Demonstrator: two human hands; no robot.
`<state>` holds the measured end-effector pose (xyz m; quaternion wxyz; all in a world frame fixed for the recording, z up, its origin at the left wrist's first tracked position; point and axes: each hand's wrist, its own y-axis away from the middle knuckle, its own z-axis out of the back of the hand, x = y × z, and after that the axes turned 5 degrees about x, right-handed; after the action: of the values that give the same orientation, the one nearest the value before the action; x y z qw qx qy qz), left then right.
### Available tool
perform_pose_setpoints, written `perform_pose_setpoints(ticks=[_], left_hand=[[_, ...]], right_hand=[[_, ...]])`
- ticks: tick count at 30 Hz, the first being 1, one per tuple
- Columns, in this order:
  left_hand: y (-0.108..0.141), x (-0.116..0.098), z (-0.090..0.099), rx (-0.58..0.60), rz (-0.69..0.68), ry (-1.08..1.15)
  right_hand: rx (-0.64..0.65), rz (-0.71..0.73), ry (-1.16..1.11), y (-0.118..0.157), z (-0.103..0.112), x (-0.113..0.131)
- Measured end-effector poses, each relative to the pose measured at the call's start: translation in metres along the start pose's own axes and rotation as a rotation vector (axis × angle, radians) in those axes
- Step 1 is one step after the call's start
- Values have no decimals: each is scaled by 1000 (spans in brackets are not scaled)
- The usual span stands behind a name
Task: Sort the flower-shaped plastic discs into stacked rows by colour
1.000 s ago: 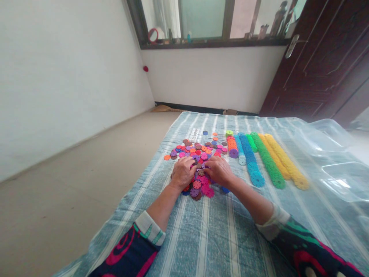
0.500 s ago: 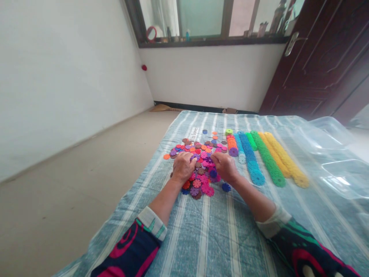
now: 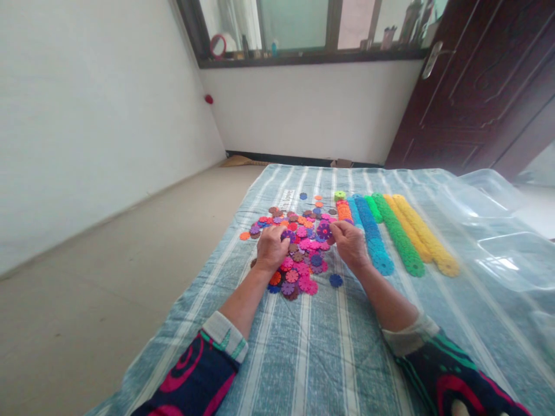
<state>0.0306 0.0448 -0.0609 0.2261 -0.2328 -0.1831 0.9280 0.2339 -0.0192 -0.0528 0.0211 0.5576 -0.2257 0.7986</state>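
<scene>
A loose pile of notched plastic snowflake discs [image 3: 303,268] in pink, purple, brown, orange and blue lies on the striped cloth. At its left side my left hand [image 3: 272,249] is closed, thumb and fingers pinching a purple disc [image 3: 287,235]. Opposite it, my right hand [image 3: 350,245] pinches another purple disc [image 3: 323,231] just above the pile's right edge. Beyond the right hand are sorted rows of discs: an orange row [image 3: 344,209] partly hidden by the hand, a blue row [image 3: 373,234], a green row [image 3: 398,237] and yellow rows [image 3: 427,234].
Two clear plastic boxes, one at the back [image 3: 485,196] and one nearer [image 3: 520,260], stand on the right of the cloth-covered surface [image 3: 303,358]. A single blue disc [image 3: 336,280] lies apart. Behind are a window ledge [image 3: 312,58] and a brown door [image 3: 477,86].
My right hand has moved slightly right, away from my left hand, and the purple disc at its fingertips now shows more fully. The camera view has shifted a little.
</scene>
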Motion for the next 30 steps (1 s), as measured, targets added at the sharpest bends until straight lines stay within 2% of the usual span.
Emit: perform_pose_setpoints(ticks=[8,19,24,30], left_hand=[[2,-12,7,-120,92,308],[12,-46,16,76,419,1071],[13,-51,22,123,507,1166],[13,-47,21,129,505,1190]], right_hand=[[70,34,-23,2,-8,-6],[130,141,61,7,-20,-4],[156,111,-37,7,-23,-1],[282,8,-232,4,-22,-1]])
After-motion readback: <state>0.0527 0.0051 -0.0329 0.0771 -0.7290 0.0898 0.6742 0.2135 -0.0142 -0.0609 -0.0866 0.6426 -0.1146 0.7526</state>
